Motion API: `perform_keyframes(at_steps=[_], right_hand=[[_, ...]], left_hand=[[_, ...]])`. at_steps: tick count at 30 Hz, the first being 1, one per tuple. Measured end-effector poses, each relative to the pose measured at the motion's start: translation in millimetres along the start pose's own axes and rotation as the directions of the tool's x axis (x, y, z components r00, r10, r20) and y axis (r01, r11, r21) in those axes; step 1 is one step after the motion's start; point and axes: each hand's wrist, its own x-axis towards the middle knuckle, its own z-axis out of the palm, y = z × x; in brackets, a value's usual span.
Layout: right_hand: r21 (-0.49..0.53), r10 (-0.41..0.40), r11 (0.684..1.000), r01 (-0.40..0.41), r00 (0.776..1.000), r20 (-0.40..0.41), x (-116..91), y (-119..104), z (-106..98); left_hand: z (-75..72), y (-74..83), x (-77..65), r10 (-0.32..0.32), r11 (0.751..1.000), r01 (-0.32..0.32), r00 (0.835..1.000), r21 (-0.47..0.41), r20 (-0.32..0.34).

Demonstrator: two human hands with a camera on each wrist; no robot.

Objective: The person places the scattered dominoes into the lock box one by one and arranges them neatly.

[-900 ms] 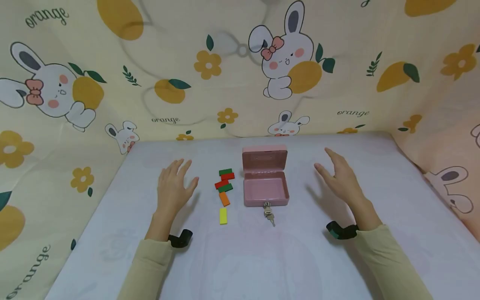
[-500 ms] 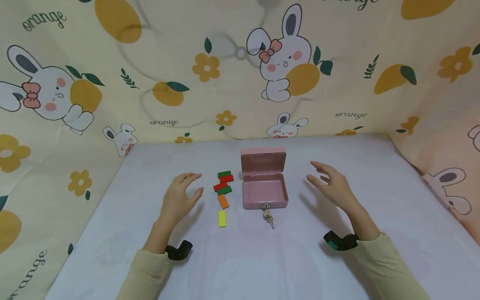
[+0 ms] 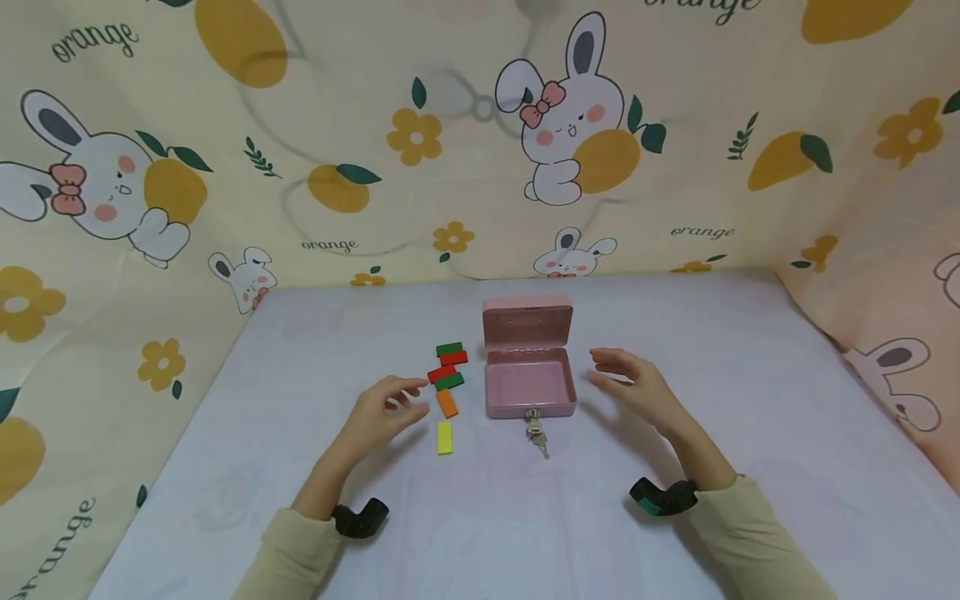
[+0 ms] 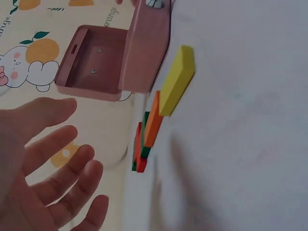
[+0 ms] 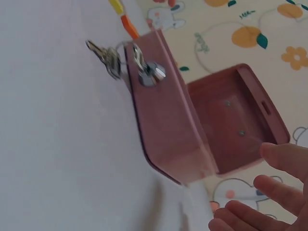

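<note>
My left hand (image 3: 386, 412) hovers just left of a loose column of small coloured blocks, its fingers relaxed and holding nothing. Nearest its fingertips are a red block (image 3: 442, 374), a green block (image 3: 450, 382) and an orange block (image 3: 447, 403). A yellow block (image 3: 445, 437) lies closest to me. Right of the blocks stands a pink metal cash box (image 3: 531, 412), lid raised, nothing inside. Keys (image 5: 108, 58) hang from the ring at its front lock (image 5: 151, 74). Off the box's right side, my right hand (image 3: 637, 392) is held in the air with loosely bent fingers, nothing in it.
At the far end of the column lie another green block (image 3: 449, 349) and red block (image 3: 453, 357). A white cloth covers the table (image 3: 510, 525). Behind it rises a cream curtain (image 3: 465, 192) printed with rabbits and oranges.
Both hands have moved inward and lower, the left toward the blocks, the right toward the box. Their fingers are more bent. Blocks and box have stayed put.
</note>
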Motion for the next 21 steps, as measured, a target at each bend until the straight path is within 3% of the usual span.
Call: perform_keyframes(at_steps=[8,13,17,21], right_hand=[[0.147,0.002,0.989,-0.009,0.999,0.050,5.4,8.2,13.9],[0.183,-0.027,0.983,0.017,0.998,0.052,9.4,9.5,16.6],[0.189,-0.025,0.982,0.012,0.998,0.065,10.5,12.0,19.3],[0.210,-0.014,0.978,-0.006,0.995,0.096,8.4,14.7,25.4]], left_hand=[[9.3,-5.8,-1.6,-0.033,0.999,0.037,0.993,-0.032,0.114],[12.0,-7.6,-0.9,-0.034,0.998,0.043,0.986,-0.052,0.166],[14.3,-10.2,-3.5,-0.021,0.997,0.036,0.973,-0.062,0.230],[16.4,-12.1,-7.2,-0.052,0.996,0.071,0.956,-0.054,0.290]])
